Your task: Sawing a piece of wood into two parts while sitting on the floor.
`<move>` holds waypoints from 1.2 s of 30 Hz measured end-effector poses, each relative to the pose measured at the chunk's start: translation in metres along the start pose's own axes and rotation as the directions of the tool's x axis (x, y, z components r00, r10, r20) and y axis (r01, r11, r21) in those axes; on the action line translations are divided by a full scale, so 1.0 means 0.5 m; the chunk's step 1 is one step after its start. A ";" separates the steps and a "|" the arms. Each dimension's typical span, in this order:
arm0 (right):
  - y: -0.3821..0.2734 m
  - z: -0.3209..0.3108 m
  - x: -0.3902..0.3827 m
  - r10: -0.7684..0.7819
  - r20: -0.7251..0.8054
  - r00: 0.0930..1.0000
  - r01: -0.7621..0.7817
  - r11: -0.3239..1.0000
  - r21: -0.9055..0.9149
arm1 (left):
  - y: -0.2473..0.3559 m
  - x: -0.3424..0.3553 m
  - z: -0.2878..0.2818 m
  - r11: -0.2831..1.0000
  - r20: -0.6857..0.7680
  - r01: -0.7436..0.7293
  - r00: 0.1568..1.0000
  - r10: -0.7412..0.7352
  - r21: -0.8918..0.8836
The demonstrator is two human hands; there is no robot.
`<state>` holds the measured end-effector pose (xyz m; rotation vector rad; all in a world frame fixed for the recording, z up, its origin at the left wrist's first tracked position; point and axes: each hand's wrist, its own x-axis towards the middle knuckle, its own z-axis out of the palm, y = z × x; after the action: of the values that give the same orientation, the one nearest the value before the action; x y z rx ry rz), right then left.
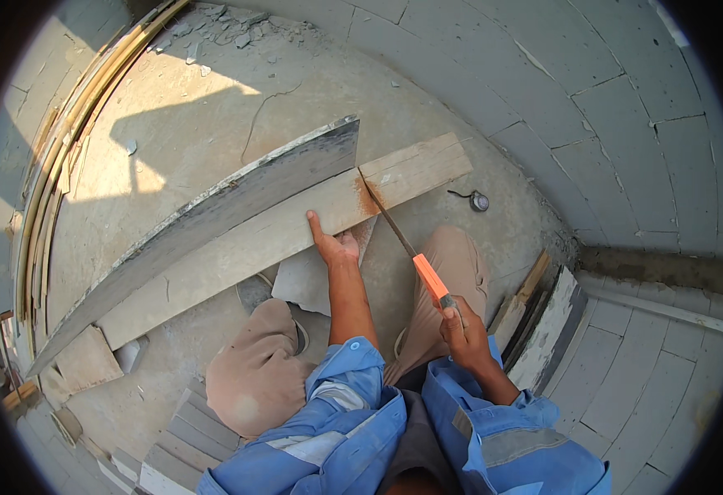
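The pale plank (275, 233) before you runs from about 8 o'clock to between 1 and 2 o'clock. Your handsaw (423, 268) slants across it, the blade passing over a patch of reddish-brown sawdust (370, 196). Your left hand (337, 246), towards 11 o'clock from the view's centre, grips the plank's near edge: the thumb rests on the upper face, the other fingers pass beneath, their tips hidden. Your right hand (463, 332), at 4 o'clock, has its fingers curled tightly round the saw's grip. Along the plank's far side stands a dark panel (250, 195). A tape measure (479, 201) lies at 2 o'clock, long wooden strips (48, 190) at 10, rubble (242, 35) at 11.
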<state>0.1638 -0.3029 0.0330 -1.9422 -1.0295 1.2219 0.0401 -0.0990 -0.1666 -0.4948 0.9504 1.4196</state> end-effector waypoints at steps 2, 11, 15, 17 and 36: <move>0.011 0.026 0.087 -0.064 -0.024 0.998 0.064 0.998 -0.031 | 0.003 -0.002 0.003 1.000 0.000 0.016 1.000 -0.016 -0.009; 0.006 0.069 0.152 -0.095 -0.047 0.994 0.093 0.995 -0.040 | 0.009 0.026 0.012 1.000 -0.007 -0.010 1.000 0.010 -0.024; 0.005 -0.009 -0.037 0.030 -0.021 0.999 -0.029 0.998 0.051 | -0.001 0.000 0.005 1.000 0.000 -0.019 1.000 0.019 -0.024; 0.007 0.005 0.021 0.009 -0.006 1.000 -0.009 0.999 0.042 | 0.005 -0.007 0.006 0.999 0.023 -0.024 0.999 0.024 -0.029; 0.040 0.063 0.182 -0.168 -0.054 0.984 0.164 0.984 -0.074 | -0.011 -0.003 0.002 0.998 0.025 0.027 0.999 -0.026 -0.054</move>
<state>0.1652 -0.2321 -0.0350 -1.8907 -1.1912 1.0429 0.0457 -0.0998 -0.1660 -0.5275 0.8847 1.4277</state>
